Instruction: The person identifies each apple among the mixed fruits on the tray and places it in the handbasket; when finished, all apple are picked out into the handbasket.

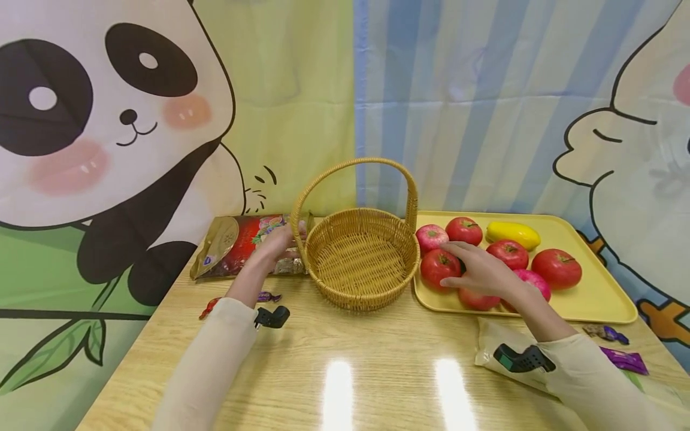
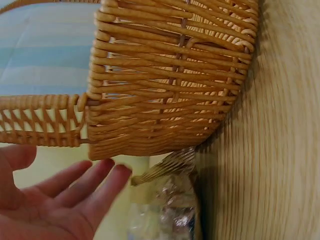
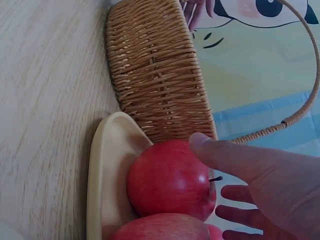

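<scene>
An empty wicker basket [image 1: 362, 257] with a tall arched handle stands mid-table. My left hand [image 1: 275, 246] is at its left side, by the foot of the handle. In the left wrist view the fingers of that hand [image 2: 65, 200] extend loosely beside the basket wall [image 2: 165, 80], gripping nothing; whether they touch it I cannot tell. My right hand [image 1: 480, 269] hovers over the tray's near left corner, around a red apple [image 1: 439, 269]. In the right wrist view its thumb reaches over the apple [image 3: 170, 180], and the fingers are spread apart; contact is unclear.
The yellow tray [image 1: 598, 299] holds several red apples and a yellow oblong fruit [image 1: 513, 235]. A red and gold bag [image 1: 232, 245] lies left of the basket. Wrapped candies [image 1: 625, 360] and a pale packet [image 1: 501, 347] lie near my right forearm. A printed curtain hangs behind.
</scene>
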{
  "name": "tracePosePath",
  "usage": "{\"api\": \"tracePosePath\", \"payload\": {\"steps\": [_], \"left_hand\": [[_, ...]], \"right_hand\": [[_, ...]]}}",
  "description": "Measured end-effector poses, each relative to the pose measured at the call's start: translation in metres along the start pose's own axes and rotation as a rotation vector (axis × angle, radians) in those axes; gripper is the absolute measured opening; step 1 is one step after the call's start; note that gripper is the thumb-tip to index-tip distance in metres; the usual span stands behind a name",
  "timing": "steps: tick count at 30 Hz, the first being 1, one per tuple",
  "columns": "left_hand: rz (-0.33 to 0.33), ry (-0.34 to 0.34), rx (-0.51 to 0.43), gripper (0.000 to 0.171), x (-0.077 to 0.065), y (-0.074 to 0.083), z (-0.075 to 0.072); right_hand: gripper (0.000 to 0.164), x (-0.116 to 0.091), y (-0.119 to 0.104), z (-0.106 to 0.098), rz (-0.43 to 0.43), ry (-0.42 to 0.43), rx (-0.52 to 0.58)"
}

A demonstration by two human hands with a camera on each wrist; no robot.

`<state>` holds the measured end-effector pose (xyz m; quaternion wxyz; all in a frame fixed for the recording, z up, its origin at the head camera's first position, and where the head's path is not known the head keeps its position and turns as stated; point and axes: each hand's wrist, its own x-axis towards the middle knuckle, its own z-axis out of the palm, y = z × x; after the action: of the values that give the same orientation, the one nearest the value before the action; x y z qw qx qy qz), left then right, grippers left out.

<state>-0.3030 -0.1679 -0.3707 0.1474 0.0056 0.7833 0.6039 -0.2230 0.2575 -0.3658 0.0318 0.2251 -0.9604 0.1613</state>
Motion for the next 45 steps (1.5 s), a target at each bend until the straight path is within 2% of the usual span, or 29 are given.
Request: {"api": "tracePosePath", "payload": {"steps": [4, 11, 14, 20, 25, 30, 35, 40, 45], "left_hand": [[-0.018, -0.042, -0.061, 0.047, 0.008, -0.006, 0.002], [-0.028, -0.14, -0.024, 0.045, 0.015, -0.017, 0.004], [-0.051, -0.137, -0.034, 0.047, 0.015, -0.019, 0.006], [-0.04, -0.131, -0.037, 0.046, 0.012, -0.021, 0.006], [-0.032, -0.14, -0.043, 0.045, 0.01, -0.022, 0.006], [-0.027, -0.126, -0.042, 0.046, 0.011, -0.022, 0.007], [-0.028, -0.117, -0.064, 0.046, 0.012, -0.02, 0.008], [-0.037, -0.11, -0.077, 0.046, 0.01, -0.019, 0.009], [-0.04, -0.102, -0.082, 0.045, 0.01, -0.02, 0.009]], "right_hand": [[0.075, 0.008, 0.003, 0.008, 0.006, -0.04, -0.029], [0.079, 0.012, 0.009, 0.016, 0.024, -0.05, -0.027], [0.08, 0.013, 0.011, 0.018, 0.029, -0.029, -0.009], [0.08, 0.013, 0.013, 0.02, 0.028, 0.014, 0.005], [0.08, 0.007, 0.01, 0.007, 0.035, 0.052, 0.03], [0.08, 0.003, -0.001, -0.022, 0.022, 0.079, 0.062], [0.081, 0.012, -0.021, -0.041, -0.02, 0.088, 0.099], [0.079, 0.033, -0.045, -0.034, -0.09, 0.071, 0.144], [0.078, 0.059, -0.068, -0.008, -0.153, 0.029, 0.195]]}}
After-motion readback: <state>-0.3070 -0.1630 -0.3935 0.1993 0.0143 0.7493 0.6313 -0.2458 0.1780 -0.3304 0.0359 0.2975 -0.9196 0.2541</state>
